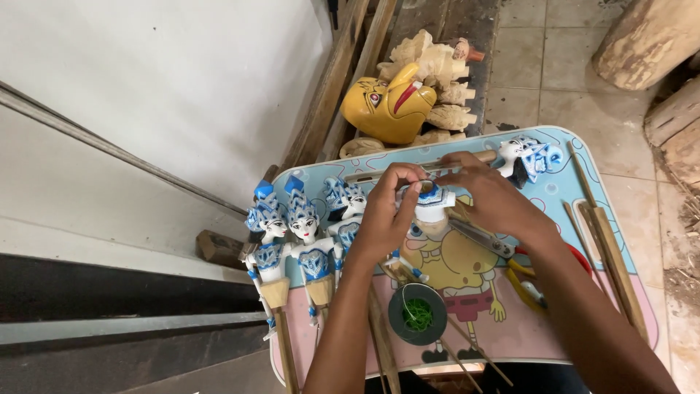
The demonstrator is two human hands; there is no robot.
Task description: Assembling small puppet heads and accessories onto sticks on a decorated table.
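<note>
My left hand (385,217) and my right hand (490,195) meet over a small white and blue painted puppet torso (432,206), both gripping it at its top. It hangs just above a small cartoon-printed table (554,191). Three finished blue and white puppets (302,232) on wooden sticks lie side by side at the table's left edge. A puppet head on a stick (526,156) lies at the far edge, past my right hand.
A dark spool of green wire (417,314) sits near the front edge. Scissors and red and yellow pliers (526,277) lie under my right forearm. Wooden sticks (611,255) lie at the right. A yellow carved mask (388,108) and unpainted carvings (437,73) rest behind the table.
</note>
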